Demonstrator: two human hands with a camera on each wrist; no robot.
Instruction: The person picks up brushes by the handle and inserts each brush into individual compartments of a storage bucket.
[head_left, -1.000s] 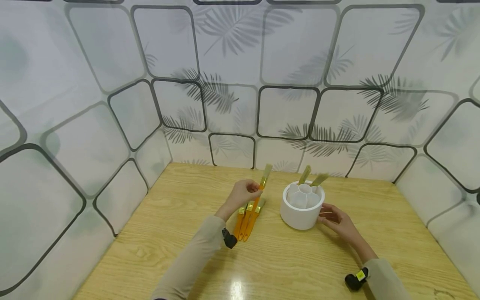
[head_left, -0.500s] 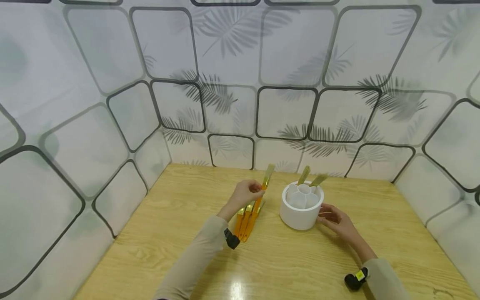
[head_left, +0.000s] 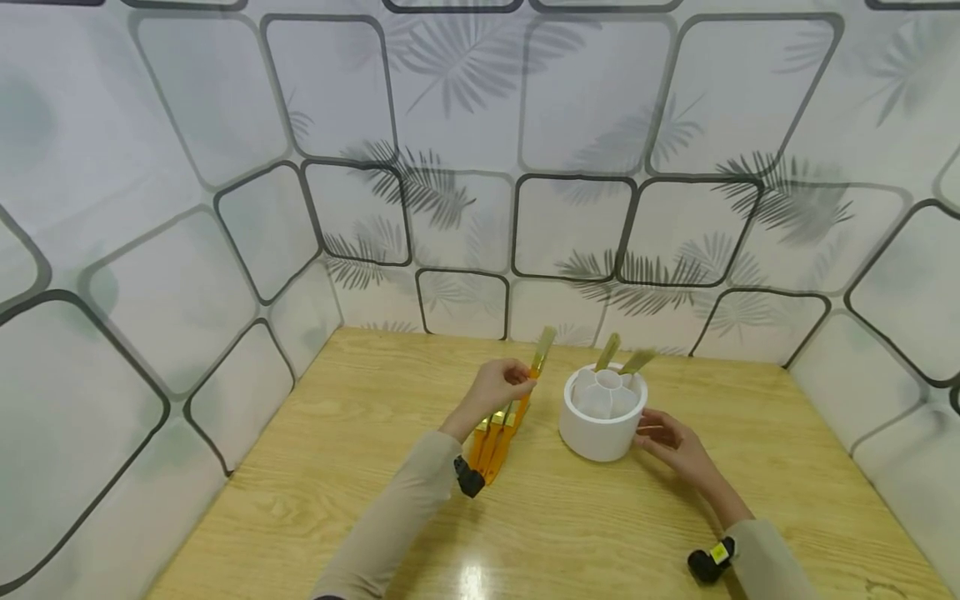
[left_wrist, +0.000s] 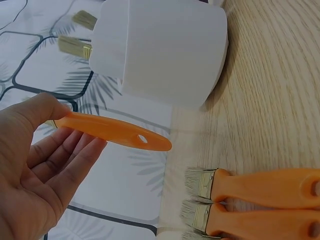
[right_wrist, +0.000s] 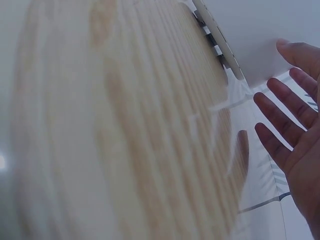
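Observation:
My left hand point(head_left: 495, 393) pinches a paintbrush point(left_wrist: 117, 131) near the top of its orange handle, bristles up and handle end pointing down. It is above several more orange-handled paintbrushes point(left_wrist: 270, 187), which lie side by side on the table. Right of the held brush stands a round white holder point(head_left: 600, 438) with curved compartments around a central tube. Two paintbrushes point(head_left: 609, 350) stick up from its back compartments, their handles hidden inside. My right hand point(head_left: 678, 446) is at the holder's right side with loosely bent, spread fingers; the thumb is at or very near its wall.
A light wood table point(head_left: 600, 525) carries everything. Pale patterned sheeting point(head_left: 465, 217) rises behind it and along the left and right sides. Black cameras point(head_left: 708, 564) are strapped to both wrists.
My left hand has shifted slightly right with the paintbrush, bringing it nearer to the white holder. The right hand and the holder look almost unmoved.

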